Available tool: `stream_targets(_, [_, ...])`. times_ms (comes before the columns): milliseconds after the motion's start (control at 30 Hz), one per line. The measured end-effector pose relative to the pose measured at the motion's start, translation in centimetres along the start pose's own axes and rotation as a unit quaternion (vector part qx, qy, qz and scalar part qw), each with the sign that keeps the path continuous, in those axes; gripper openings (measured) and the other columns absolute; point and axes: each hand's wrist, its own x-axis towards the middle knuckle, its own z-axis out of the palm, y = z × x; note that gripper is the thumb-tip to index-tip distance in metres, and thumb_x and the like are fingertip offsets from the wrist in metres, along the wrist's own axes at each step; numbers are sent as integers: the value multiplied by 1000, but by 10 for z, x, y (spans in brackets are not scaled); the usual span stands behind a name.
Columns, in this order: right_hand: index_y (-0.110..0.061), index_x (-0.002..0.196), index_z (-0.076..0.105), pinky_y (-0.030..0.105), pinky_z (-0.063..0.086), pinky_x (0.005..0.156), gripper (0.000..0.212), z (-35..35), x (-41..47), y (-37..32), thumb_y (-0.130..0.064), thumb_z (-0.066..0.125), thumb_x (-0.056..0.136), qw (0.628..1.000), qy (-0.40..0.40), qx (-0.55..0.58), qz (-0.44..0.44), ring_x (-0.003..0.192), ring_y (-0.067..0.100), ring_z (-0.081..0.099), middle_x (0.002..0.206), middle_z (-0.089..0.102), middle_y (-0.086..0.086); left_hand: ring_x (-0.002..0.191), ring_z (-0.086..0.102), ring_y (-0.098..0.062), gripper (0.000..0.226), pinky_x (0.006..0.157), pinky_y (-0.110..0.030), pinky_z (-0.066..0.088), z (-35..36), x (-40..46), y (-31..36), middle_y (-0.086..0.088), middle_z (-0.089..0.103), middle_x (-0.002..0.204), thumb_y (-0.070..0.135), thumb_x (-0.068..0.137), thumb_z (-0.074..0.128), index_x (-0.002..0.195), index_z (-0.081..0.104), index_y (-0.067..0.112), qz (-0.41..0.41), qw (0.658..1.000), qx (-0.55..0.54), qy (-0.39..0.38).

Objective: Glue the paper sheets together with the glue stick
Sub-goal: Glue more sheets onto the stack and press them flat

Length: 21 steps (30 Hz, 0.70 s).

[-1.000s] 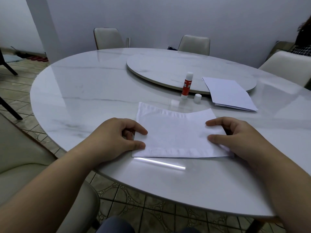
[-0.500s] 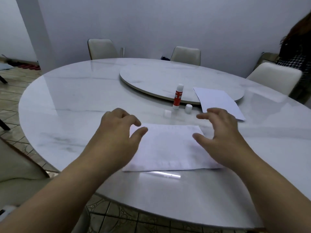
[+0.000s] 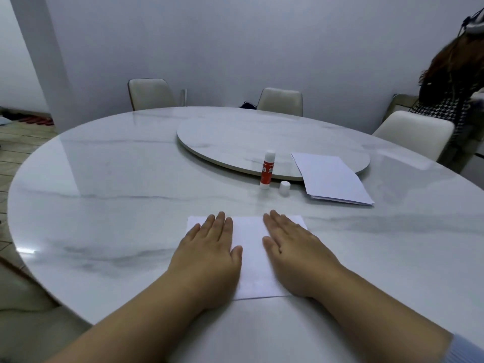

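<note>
Both hands laid flat, palms down, on white paper sheets (image 3: 251, 247) at near edge of round marble table (image 3: 104, 195). Left hand (image 3: 209, 255) covers sheets' left part; fingers straight, held together, thumb slightly out, nothing gripped. Right hand (image 3: 296, 255) covers right part; fingers likewise extended and close together, pressed flat, nothing clasped. Bare strip of paper seen btwn the two hands. Whether one sheet or several under the palms: cannot be told.

Glue stick (image 3: 267, 170) stood upright beyond the sheets, red label, white top end, just in front of lazy Susan (image 3: 235, 134) rim. Its white cap (image 3: 284, 188) set on tabletop just to the right, apart from stick. Second paper stack (image 3: 332, 179) lies further right, far corner resting on the turntable's edge, near part on table. Glue stick and cap well clear of both hands.

Pale chairs (image 3: 150, 94) ranged round far side. Another person (image 3: 450, 82) partly seen at far right edge.
</note>
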Motion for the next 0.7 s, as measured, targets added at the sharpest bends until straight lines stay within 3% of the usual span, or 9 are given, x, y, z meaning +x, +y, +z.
stream_targets(133, [-31,152,-6,35,-10,119,54,-8,-8,25,-40,9,100,998,-10,-35,54,146,0,-10,161,-11,-15,146,-11,-12,59,118,-30,-7,0,0,-1,0,-14,159,37,99,13,150,-9,16,6,1000,-6,-1])
stream_targets(267, [-28,153,-4,43,-14,118,57,-15,-12,37,-44,8,99,989,-6,-93,111,148,14,-15,162,-10,-9,146,-12,-12,59,118,-28,-7,-2,1,2,-2,-15,159,35,99,14,150,-9,14,16,1000,-11,-5])
stream_targets(367, [-13,151,15,40,0,120,65,-20,-1,46,-48,26,97,978,123,-89,139,150,21,-4,161,13,4,146,-11,-10,59,118,-26,-8,-3,4,1,-1,-14,159,34,99,16,150,-8,14,34,999,-23,-5])
stream_targets(467, [-11,147,25,39,15,118,68,-30,24,64,-45,46,92,961,233,-44,142,148,26,10,156,27,8,146,-11,-8,59,117,-25,-8,-3,8,1,2,-12,160,35,99,18,150,-7,16,52,998,-36,0])
stream_targets(600, [-12,150,17,42,14,118,74,-37,65,85,-45,49,91,969,187,-58,150,149,28,6,161,15,8,145,-9,-4,61,115,-22,-8,-5,11,1,8,-8,160,35,98,25,151,-1,21,53,996,-75,22])
stream_targets(700, [-13,150,15,43,20,115,70,-42,82,94,-44,44,94,973,148,-96,146,147,29,16,158,22,9,139,-10,8,60,112,-17,-7,-9,11,-2,17,-6,158,36,98,30,150,3,29,48,986,-154,36])
